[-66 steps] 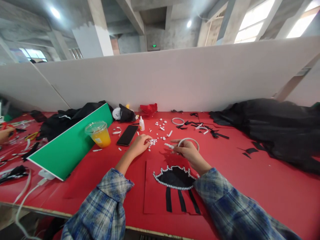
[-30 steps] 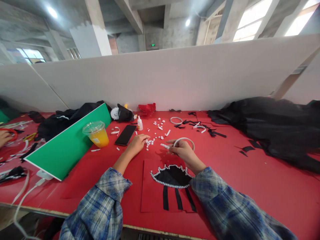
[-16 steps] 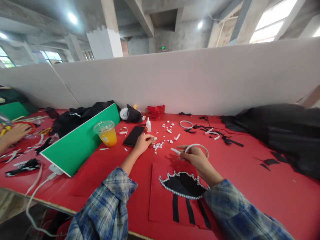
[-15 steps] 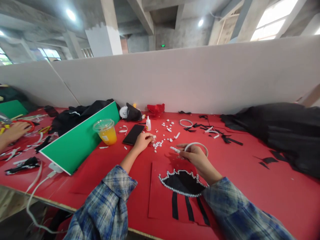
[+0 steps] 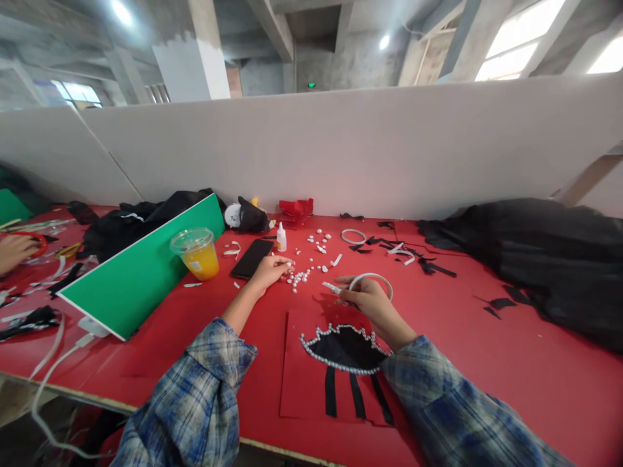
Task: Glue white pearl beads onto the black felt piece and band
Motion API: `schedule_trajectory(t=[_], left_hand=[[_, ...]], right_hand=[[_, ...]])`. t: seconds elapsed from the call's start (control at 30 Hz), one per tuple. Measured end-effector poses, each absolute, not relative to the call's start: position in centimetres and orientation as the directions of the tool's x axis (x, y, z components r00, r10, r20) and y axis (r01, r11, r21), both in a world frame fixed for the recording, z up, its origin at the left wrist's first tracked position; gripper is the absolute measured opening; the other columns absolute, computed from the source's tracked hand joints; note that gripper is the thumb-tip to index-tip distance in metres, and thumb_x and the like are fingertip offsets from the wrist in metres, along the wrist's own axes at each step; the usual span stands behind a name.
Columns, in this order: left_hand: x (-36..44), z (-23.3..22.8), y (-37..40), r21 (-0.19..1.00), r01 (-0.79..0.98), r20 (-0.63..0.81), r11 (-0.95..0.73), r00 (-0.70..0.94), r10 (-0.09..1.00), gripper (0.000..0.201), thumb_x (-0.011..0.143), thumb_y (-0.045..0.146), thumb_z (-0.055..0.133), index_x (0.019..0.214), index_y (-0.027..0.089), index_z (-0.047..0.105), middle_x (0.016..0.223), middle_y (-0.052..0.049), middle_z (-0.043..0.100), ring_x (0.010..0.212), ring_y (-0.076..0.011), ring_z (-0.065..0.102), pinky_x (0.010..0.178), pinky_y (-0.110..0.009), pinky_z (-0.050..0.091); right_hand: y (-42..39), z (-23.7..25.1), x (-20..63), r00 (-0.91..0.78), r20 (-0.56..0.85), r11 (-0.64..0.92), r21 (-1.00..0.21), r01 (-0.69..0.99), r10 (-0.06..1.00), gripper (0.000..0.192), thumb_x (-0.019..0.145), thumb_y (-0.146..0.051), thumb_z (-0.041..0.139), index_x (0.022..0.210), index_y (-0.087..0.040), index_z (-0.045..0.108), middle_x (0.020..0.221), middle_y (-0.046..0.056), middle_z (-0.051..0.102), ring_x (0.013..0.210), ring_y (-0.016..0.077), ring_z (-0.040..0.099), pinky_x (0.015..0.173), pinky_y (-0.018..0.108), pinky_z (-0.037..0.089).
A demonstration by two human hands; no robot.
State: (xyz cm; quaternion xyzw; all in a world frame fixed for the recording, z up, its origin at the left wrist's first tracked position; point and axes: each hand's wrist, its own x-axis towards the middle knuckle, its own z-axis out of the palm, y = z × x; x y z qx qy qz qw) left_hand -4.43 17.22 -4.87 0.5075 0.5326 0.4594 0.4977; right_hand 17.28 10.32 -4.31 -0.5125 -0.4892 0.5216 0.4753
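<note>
From the loose white bead pile [image 5: 299, 277], the left hand [image 5: 267, 270] sits toward nine o'clock, thumb and fingertips pinching a white bead [image 5: 289, 264]. Toward four o'clock, the right hand [image 5: 367, 298], half curled, grips a white strip [image 5: 331, 287] and a white ring [image 5: 390, 286]. The pearl-edged black cutout [image 5: 343, 349] lies at five o'clock, the dropper bottle [image 5: 281, 239] at eleven.

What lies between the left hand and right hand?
In the head view, a loose cluster of white beads lies on the red tabletop between the left hand and the right hand, closer to the left.
</note>
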Motion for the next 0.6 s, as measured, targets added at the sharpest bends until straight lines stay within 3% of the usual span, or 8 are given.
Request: schedule_trajectory(t=[0.33,0.6], left_hand=[[-4.72,-4.43,16.96,0.999,0.045,0.024,-0.027,0.081,0.996,0.034,0.05,0.006,0.076,0.083,0.011,0.069,0.077,-0.004,0.069,0.074,-0.0132,0.061,0.069,-0.025,0.049],[-4.51,-5.19,17.5,0.997,-0.005,0.077,-0.077,-0.032,0.997,0.027,0.049,0.018,0.08,0.073,0.011,0.069,0.069,-0.003,0.068,0.063,-0.0113,0.058,0.067,-0.026,0.047]], right_hand=[[10.37,-4.01,17.12,-0.008,-0.099,-0.099,-0.995,-0.021,0.995,0.018,0.061,-0.011,0.061,0.079,-0.011,0.063,0.055,-0.003,0.06,0.049,0.0087,0.055,0.052,0.021,0.041],[10.18,-3.86,17.16,-0.018,-0.088,-0.088,-0.996,-0.017,0.996,0.02,0.059,-0.012,0.062,0.078,-0.012,0.064,0.057,-0.002,0.061,0.05,0.0101,0.056,0.052,0.022,0.042]])
